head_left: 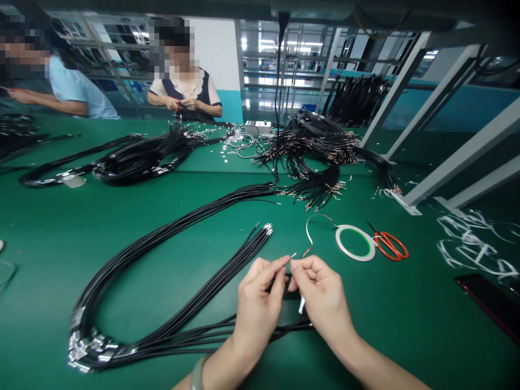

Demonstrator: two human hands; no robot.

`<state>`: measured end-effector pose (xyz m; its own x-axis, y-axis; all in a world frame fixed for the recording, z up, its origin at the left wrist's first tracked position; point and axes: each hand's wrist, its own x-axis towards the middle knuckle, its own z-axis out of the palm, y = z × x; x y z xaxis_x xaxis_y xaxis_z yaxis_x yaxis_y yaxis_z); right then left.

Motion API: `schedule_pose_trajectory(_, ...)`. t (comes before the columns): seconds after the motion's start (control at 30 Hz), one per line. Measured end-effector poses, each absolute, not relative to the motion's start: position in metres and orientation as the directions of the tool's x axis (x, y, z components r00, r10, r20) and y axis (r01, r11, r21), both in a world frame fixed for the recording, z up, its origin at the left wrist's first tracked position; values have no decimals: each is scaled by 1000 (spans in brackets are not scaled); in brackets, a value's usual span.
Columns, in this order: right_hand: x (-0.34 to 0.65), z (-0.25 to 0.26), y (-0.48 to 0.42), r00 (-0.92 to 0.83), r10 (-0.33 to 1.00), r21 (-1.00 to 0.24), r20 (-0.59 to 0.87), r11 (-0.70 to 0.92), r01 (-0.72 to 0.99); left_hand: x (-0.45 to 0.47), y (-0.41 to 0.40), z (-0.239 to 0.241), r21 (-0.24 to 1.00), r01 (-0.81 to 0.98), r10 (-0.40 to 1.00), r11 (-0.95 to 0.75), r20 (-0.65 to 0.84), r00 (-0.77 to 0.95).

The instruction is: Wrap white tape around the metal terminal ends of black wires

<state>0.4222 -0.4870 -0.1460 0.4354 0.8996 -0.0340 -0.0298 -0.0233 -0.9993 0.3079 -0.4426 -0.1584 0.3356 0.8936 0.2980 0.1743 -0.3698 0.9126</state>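
My left hand (257, 306) and my right hand (320, 295) meet over the green table (60, 233), fingers pinched together on the metal-tipped end of a thin black cable (293, 254). A small white strip hangs below my right fingers. The cable runs down into a bundle of black cables (170, 319) that loops to my left, with silver-taped ends at the lower left. A white tape roll (355, 242) with a loose tail lies just beyond my right hand.
Orange-handled scissors (389, 245) lie right of the tape. A dark phone (489, 303) sits at the right edge. More cable piles (312, 146) cover the far table, where two other people work. White frame bars (459, 157) slant at the right.
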Motion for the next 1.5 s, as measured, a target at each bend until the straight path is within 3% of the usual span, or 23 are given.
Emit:
schedule_pose_trajectory(0.13, 422, -146, -487, 432, 901, -999, -37, -17, -52, 308, -443, -156, 930, 142, 900, -338, 276, 337)
schedule_pose_trajectory(0.37, 420, -146, -485, 400, 916, -997, -17, 14, -73, 311, -438, -149, 988, -87, 932, 126, -88, 352)
schedule_pose_trajectory(0.53, 419, -147, -483, 394, 919, -998, -3, 23, -60, 312, -432, -142, 947, -171, 908, 272, -193, 372)
schedule_pose_trajectory(0.83, 418, -142, -485, 387, 918, -996, 89, 86, 25, 319, -426, -134, 978, -102, 944, 183, -145, 296)
schedule_pose_trajectory(1.0, 420, -142, -486, 386, 920, -996, 62, 35, 77, 321, -426, -138, 978, -111, 956, 175, -141, 257)
schedule_pose_trajectory(1.3, 424, -147, -483, 395, 917, -996, 55, 21, 90, 304, -412, -143, 942, -161, 837, 296, -174, 519)
schedule_pose_trajectory(1.5, 424, -148, -485, 397, 917, -997, 38, 6, 82, 304, -413, -147, 987, -95, 892, 127, -72, 446)
